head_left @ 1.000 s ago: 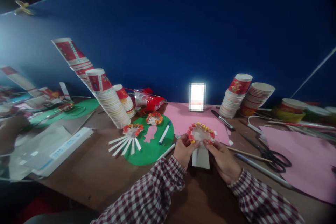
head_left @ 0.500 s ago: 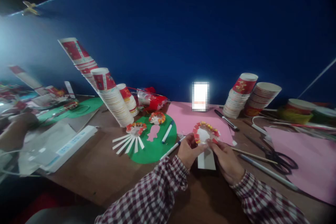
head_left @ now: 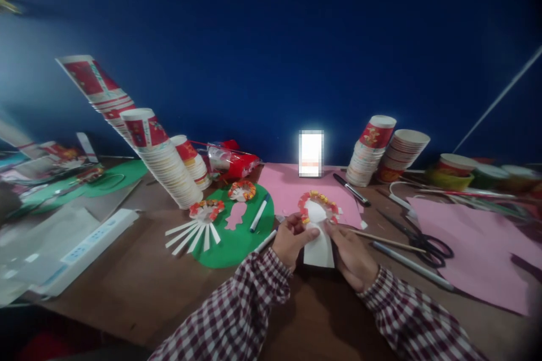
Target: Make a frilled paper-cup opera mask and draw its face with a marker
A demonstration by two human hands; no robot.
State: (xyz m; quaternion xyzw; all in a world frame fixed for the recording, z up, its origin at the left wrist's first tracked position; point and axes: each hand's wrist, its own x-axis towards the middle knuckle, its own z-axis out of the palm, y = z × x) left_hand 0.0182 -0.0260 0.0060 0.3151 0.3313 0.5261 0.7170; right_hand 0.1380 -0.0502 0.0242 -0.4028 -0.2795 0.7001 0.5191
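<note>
White-tailed cutout [head_left: 317, 211] has been re-angled, pinched by left hand [head_left: 292, 241] and right hand [head_left: 353, 251]; tail [head_left: 319, 252] uncut. Fringed piece [head_left: 206, 214] at 9 o'clock: strips [head_left: 206, 238] already cut.

Craft workshop or handicraft station, by the look of it. Brown tabletop [head_left: 127, 287] against a tall blue partition [head_left: 262, 62]. Craft supplies all over: leaning stacks of printed paper cups [head_left: 165, 175], pink sheet [head_left: 470, 254], green paper disc [head_left: 248, 240], black scissors [head_left: 417, 238], marker [head_left: 259, 213]. Power strip [head_left: 95, 243] at left; beyond it, more cups and green paper [head_left: 129, 171], blurry. Exact building type: can't tell.
</note>
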